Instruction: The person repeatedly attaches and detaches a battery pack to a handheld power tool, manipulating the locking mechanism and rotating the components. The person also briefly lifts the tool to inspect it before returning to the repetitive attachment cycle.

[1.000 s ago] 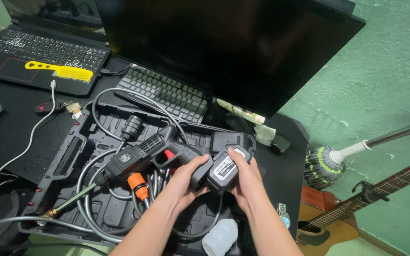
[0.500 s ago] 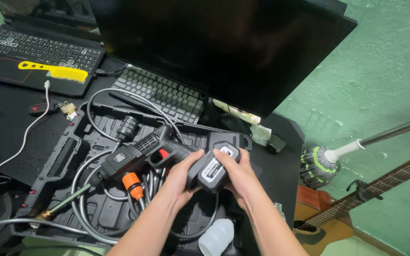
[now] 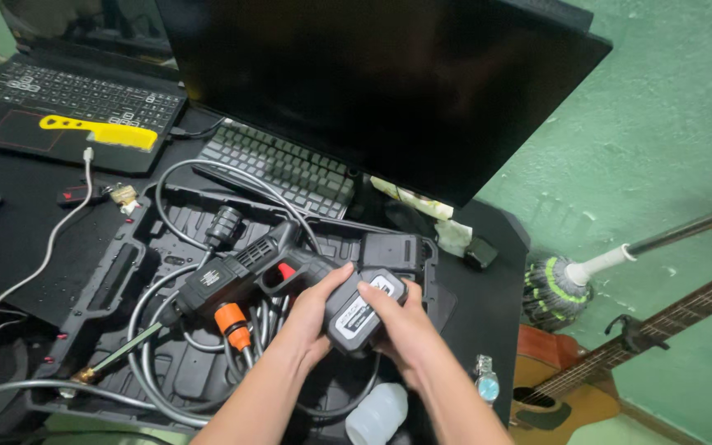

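A black cordless spray gun (image 3: 236,276) with an orange hose connector lies over an open black tool case (image 3: 117,280) on the desk. My left hand (image 3: 311,317) grips the gun's handle from below. My right hand (image 3: 401,325) wraps around the dark battery pack (image 3: 360,309) with a white label, which sits at the base of the handle. A grey hose (image 3: 166,354) coils through the case under the gun, ending in a brass tip at the lower left.
A large dark monitor (image 3: 389,91) stands behind, with a keyboard (image 3: 290,169) under it. A laptop (image 3: 67,103) with a yellow comb on it sits at the far left. A white bottle (image 3: 377,412) and a wristwatch (image 3: 485,383) lie by my forearms. A guitar (image 3: 620,363) and a brush stand right.
Both hands have drawn the battery pack closer against the gun's handle, and the gun and hands sit slightly more to the left in view. The camera has tilted a little.
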